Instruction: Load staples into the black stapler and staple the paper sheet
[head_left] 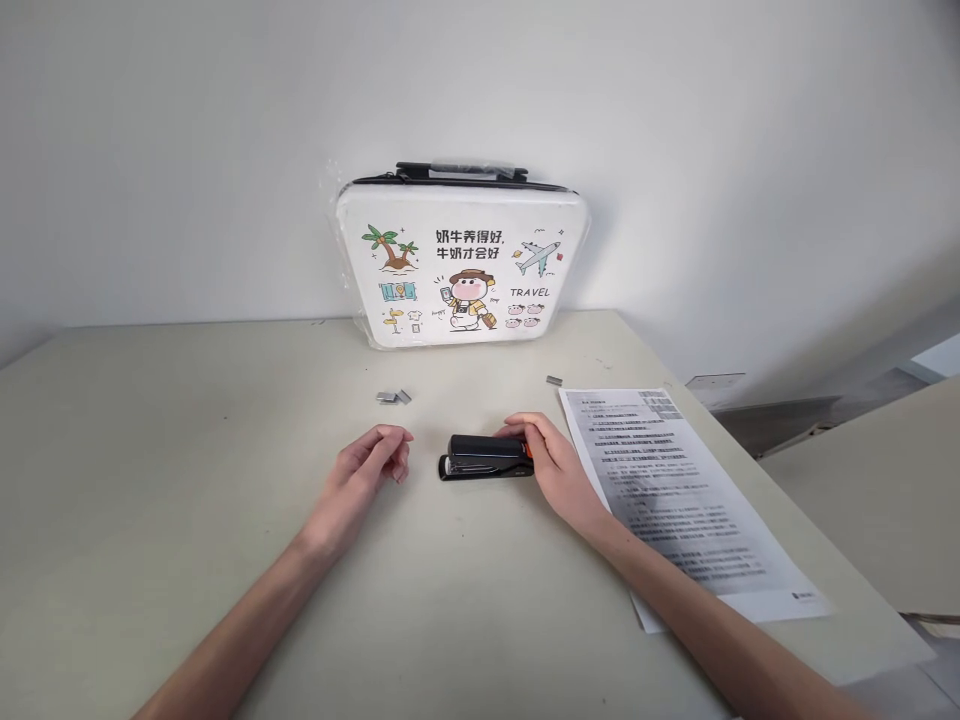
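A black stapler [486, 458] lies lengthwise at the middle of the table, its front end pointing left. My right hand [556, 468] grips its rear end, where a bit of orange shows beside the fingers. Left of the stapler and apart from it, my left hand [369, 466] rests with its fingers curled and pressed together; whether anything small is inside them is hidden. Just beyond that hand sits a little group of silver staple strips [393, 397]. One more staple strip [554, 380] lies farther right, near the top of the paper.
A printed sheet of paper [675, 490] lies at the right side of the table [187, 460], partly under my right forearm. At the back, a white case [461, 210] with cartoon prints and a black handle leans against the wall [187, 150].
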